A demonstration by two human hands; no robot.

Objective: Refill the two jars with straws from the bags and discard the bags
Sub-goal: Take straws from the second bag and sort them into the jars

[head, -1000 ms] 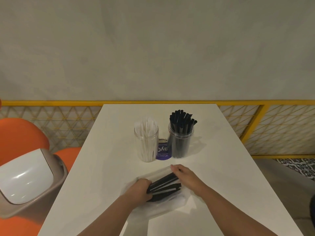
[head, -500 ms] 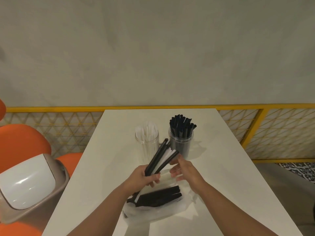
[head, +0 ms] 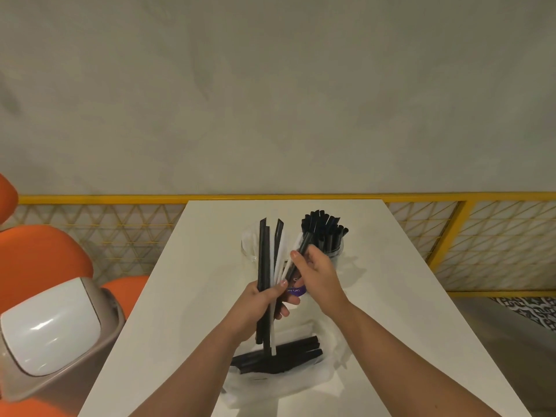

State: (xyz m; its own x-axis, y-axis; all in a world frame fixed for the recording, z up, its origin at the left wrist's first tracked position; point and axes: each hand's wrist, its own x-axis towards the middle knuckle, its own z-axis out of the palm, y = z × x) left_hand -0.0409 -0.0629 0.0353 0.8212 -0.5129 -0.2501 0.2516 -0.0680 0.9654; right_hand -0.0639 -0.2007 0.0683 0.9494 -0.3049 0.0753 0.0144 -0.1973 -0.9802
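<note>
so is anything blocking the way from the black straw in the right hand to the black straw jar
Nothing visible blocks it. The right hand pinches one black straw right beside the black straw jar, whose open top is already crowded with straws. The left hand holds its mixed bundle off to the left.

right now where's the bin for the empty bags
The swing-lid bin sits off the table's left edge at the lower left of the head view, beside the orange chairs.
</note>
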